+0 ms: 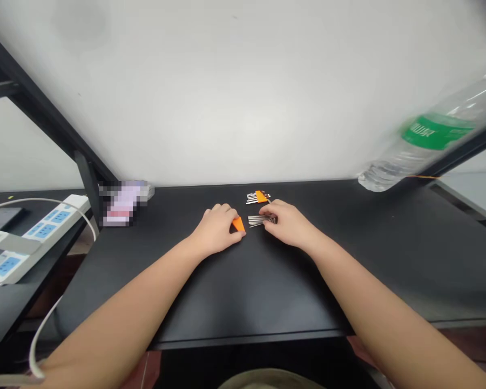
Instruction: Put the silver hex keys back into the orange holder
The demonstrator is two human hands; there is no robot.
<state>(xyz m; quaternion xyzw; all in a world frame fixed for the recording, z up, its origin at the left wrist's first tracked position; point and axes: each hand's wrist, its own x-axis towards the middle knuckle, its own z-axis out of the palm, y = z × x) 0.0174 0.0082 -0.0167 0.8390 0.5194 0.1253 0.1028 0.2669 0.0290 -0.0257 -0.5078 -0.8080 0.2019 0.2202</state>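
Observation:
My left hand (pixel 216 229) rests on the desk, its thumb and fingers closed around a small orange plastic holder (pixel 238 223). Just to the right, my right hand (pixel 287 222) pinches a bundle of thin silver metal rods (pixel 257 221) that look like hex keys. Their free ends point left toward the orange holder, with a small gap between them; their other ends are partly covered by my fingers. Behind my right hand lies a second orange holder (pixel 261 196), with several thin metal rods passing through it.
The black desk (pixel 251 302) backs onto a white wall. A large clear bottle with a green label (pixel 437 131) stands at the right rear. At the left are a pixelated packet (pixel 123 204), a white power strip (pixel 44 232), a pale cable (pixel 40 335) and a black metal frame (pixel 52 119).

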